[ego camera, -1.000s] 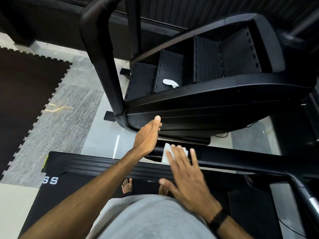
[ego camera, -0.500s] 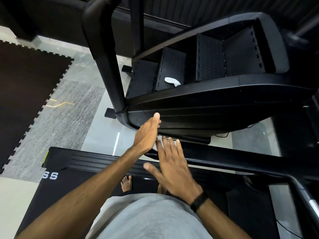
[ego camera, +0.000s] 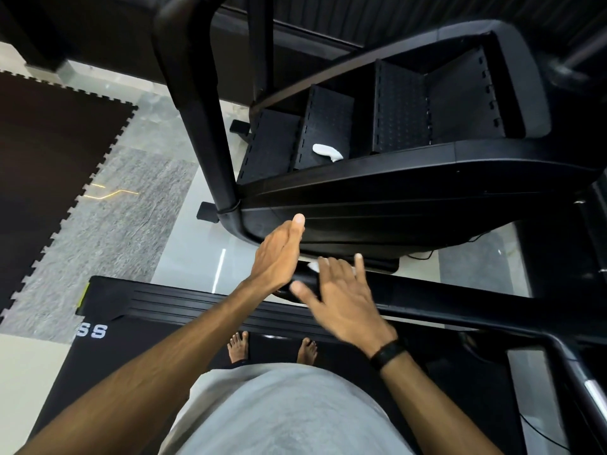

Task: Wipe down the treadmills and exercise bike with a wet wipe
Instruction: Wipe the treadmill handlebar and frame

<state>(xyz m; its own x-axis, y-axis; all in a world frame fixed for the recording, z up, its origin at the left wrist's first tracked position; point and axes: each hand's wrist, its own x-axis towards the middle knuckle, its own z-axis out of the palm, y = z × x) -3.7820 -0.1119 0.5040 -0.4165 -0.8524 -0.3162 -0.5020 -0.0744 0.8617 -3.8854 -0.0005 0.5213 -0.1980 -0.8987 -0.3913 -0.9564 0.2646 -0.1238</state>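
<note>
So from my remote seat, the biggest thing in frame is the black stepped exercise machine with perforated treads (ego camera: pixel 387 133) filling the upper right. Below it runs the black horizontal treadmill handrail (ego camera: pixel 460 307) across the middle, with the black treadmill deck with white lettering (ego camera: pixel 108 326) at lower left, bare feet standing on it. The right hand (ego camera: pixel 341 297) lies flat, fingers straight and spread, pressing the crumpled white wet wipe (ego camera: pixel 313 266) onto the rail, probably to drag it along. The left hand (ego camera: pixel 279 254) is open too, fingers straight, edge against the machine's side, looks like bracing. A second white wipe-like scrap (ego camera: pixel 326 152) sits on a tread.
</note>
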